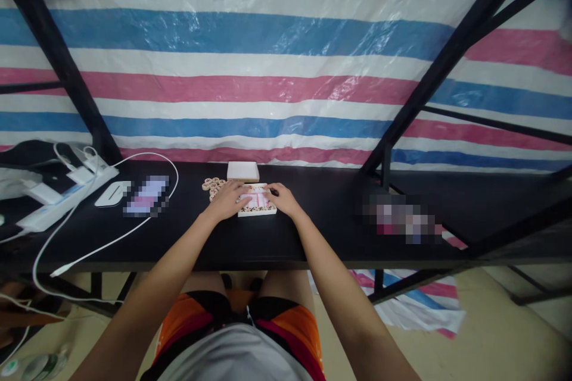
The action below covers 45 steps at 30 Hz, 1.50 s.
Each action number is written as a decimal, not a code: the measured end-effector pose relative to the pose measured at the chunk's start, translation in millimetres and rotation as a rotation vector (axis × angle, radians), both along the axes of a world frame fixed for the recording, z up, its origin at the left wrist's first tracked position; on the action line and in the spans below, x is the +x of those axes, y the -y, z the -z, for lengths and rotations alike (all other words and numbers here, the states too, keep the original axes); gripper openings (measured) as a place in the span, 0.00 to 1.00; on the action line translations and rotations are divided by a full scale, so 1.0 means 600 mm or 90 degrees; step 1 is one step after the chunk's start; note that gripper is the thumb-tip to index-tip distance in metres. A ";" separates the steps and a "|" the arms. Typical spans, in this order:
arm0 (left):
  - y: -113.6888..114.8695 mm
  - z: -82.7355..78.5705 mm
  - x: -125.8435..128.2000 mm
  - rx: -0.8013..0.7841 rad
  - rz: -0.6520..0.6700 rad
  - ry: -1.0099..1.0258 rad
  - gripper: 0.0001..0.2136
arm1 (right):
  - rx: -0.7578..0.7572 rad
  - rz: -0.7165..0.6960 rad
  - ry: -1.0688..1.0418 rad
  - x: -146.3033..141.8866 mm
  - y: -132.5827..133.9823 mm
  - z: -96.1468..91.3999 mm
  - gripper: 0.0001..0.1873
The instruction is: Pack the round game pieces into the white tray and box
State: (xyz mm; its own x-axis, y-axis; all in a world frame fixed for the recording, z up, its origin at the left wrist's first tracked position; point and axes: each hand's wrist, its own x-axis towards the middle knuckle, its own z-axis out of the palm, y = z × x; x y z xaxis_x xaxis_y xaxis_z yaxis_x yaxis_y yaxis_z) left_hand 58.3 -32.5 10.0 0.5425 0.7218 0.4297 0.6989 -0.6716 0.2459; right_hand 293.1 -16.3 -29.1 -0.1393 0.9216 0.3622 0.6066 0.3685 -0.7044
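A shallow white open box (257, 212) sits on the black table in front of me, with a folded white and pink sheet (255, 199) inside it. Patterned pieces show along its near side, too small to make out. My left hand (227, 201) lies over the box's left side, fingers spread and thumb reaching in at the sheet. On the opposite side, my right hand (284, 199) rests at the box's right edge, thumb and fingers apart over the sheet. Several round wooden pieces with red marks, like Chinese chess pieces (213, 183), lie beside my left hand, which partly hides them.
Behind the box stands a white box lid or tray (242, 171). To the left are a blurred phone (147, 195), a white flat device (112, 193), a power strip (67, 202) and white cables. A blurred item (404, 220) lies right. Black metal posts (424, 89) frame the table (333, 232).
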 end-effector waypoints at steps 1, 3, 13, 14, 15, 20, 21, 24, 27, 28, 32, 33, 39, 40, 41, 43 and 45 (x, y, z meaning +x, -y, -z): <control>-0.001 -0.005 -0.009 0.010 -0.041 0.009 0.16 | 0.001 0.000 -0.001 0.000 0.001 -0.001 0.13; -0.003 -0.015 -0.032 0.020 -0.161 0.021 0.15 | 0.003 -0.002 -0.004 0.000 0.003 -0.003 0.13; -0.007 -0.012 -0.082 -0.114 -0.270 -0.033 0.13 | 0.005 0.000 -0.012 0.000 0.002 -0.002 0.12; -0.008 -0.010 -0.080 -0.114 -0.264 -0.033 0.13 | 0.004 0.001 -0.012 0.000 0.003 -0.002 0.12; -0.008 -0.009 -0.079 -0.114 -0.258 -0.034 0.12 | 0.003 0.002 -0.013 -0.001 0.003 -0.002 0.12; -0.012 -0.009 -0.087 -0.116 -0.237 -0.047 0.12 | -0.001 0.005 -0.010 -0.001 0.004 -0.004 0.12; -0.012 -0.009 -0.089 -0.119 -0.234 -0.047 0.12 | -0.001 0.004 -0.010 -0.001 0.004 -0.004 0.12; -0.011 -0.013 -0.093 -0.147 -0.222 -0.029 0.13 | -0.001 0.003 -0.013 -0.001 0.003 -0.003 0.11; -0.009 -0.015 -0.092 -0.179 -0.198 -0.010 0.12 | -0.001 0.002 -0.011 -0.001 0.003 -0.003 0.11; -0.009 -0.016 -0.092 -0.182 -0.193 -0.005 0.11 | -0.002 0.003 -0.009 -0.001 0.003 -0.003 0.11; -0.009 -0.014 -0.091 -0.186 -0.183 0.010 0.09 | 0.000 0.005 -0.006 -0.001 0.003 -0.004 0.11; -0.010 -0.013 -0.091 -0.187 -0.173 0.011 0.10 | 0.002 0.004 -0.007 0.000 0.003 -0.004 0.11; -0.009 -0.013 -0.100 -0.227 -0.134 0.041 0.13 | 0.002 0.003 -0.014 0.000 0.003 -0.003 0.11; -0.008 -0.014 -0.102 -0.244 -0.136 0.044 0.13 | 0.002 0.004 -0.014 0.000 0.003 -0.003 0.11; -0.007 -0.015 -0.104 -0.260 -0.134 0.047 0.12 | 0.001 0.006 -0.014 0.000 0.003 -0.003 0.11; -0.007 -0.016 -0.107 -0.282 -0.116 0.058 0.10 | -0.001 0.005 -0.012 0.000 0.003 -0.003 0.11; -0.008 -0.016 -0.110 -0.283 -0.098 0.091 0.09 | -0.001 0.005 -0.010 0.000 0.003 -0.003 0.11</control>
State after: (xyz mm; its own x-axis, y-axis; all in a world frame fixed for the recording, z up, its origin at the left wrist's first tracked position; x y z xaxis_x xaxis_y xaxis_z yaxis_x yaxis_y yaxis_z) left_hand -7.6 -27.6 19.6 0.3726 0.9197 0.1239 0.7203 -0.3708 0.5862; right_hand 292.9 -18.0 -27.3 -0.1270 0.9229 0.3635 0.5985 0.3635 -0.7139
